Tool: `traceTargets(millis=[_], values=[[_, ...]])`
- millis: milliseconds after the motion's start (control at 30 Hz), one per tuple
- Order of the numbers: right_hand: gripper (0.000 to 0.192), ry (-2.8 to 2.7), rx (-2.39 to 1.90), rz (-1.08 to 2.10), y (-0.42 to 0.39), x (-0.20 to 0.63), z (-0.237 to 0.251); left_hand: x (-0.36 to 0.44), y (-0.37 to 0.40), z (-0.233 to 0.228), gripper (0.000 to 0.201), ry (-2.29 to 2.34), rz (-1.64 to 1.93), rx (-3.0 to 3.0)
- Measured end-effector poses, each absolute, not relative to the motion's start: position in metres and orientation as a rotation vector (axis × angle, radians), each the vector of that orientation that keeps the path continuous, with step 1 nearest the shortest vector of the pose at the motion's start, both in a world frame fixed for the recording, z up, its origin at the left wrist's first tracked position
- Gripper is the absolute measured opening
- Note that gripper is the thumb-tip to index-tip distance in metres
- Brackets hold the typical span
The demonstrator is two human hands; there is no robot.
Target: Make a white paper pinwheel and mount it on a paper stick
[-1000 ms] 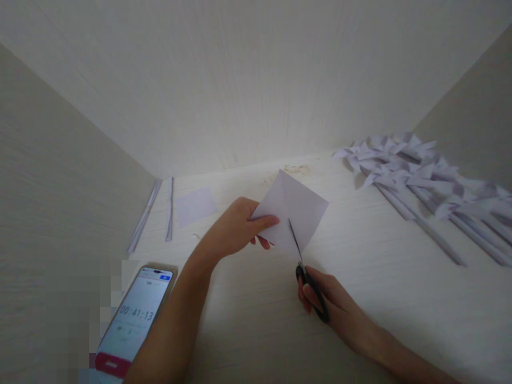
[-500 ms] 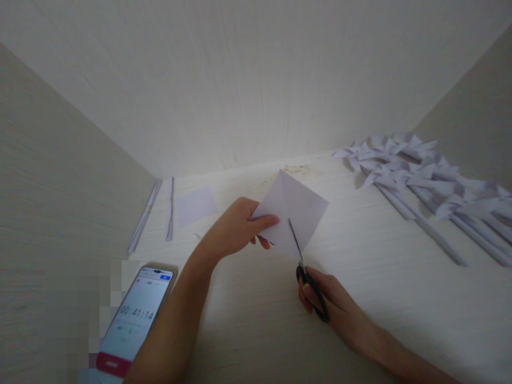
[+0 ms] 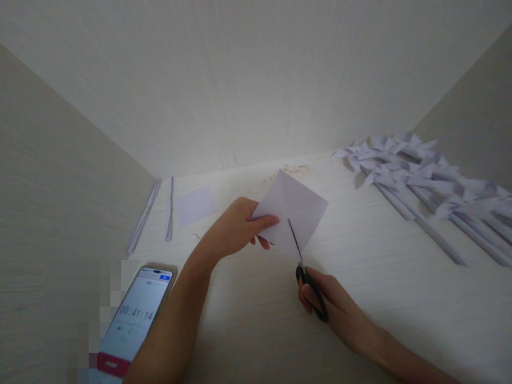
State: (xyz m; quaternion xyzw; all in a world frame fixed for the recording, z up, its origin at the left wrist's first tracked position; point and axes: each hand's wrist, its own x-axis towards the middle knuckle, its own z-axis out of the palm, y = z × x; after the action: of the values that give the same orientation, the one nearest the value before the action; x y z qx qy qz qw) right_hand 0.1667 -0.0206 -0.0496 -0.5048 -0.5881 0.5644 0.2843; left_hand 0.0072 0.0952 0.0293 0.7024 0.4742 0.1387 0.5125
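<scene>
A square sheet of white paper (image 3: 298, 200) is pinched at its left corner by my left hand (image 3: 244, 226), thumb on top and fingers beneath. The sheet is held up above the white surface, one corner pointing away from me, with a faint crease down from that corner. My right hand (image 3: 330, 298) grips black-handled scissors (image 3: 312, 292) from below right. Their thin dark blade lies across the lower part of the paper, its tip near the middle. The other blade is hidden, apparently behind the sheet.
Several paper pinwheels (image 3: 404, 173) on rolled paper sticks lie in a heap at right. At left rest two rolled paper sticks (image 3: 169, 208) and another paper sheet (image 3: 195, 205). A phone (image 3: 136, 314) showing a timer lies beside my left forearm. Walls rise behind and at both sides.
</scene>
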Motion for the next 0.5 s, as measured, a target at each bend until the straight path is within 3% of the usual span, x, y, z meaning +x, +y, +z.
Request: traceTargets(millis=[500], values=[[0.04, -1.548, -1.325, 1.457, -0.0197, 0.1682, -0.0512, 0.0055, 0.095, 0.0324, 0.017, 1.105, 0.367, 1.679]])
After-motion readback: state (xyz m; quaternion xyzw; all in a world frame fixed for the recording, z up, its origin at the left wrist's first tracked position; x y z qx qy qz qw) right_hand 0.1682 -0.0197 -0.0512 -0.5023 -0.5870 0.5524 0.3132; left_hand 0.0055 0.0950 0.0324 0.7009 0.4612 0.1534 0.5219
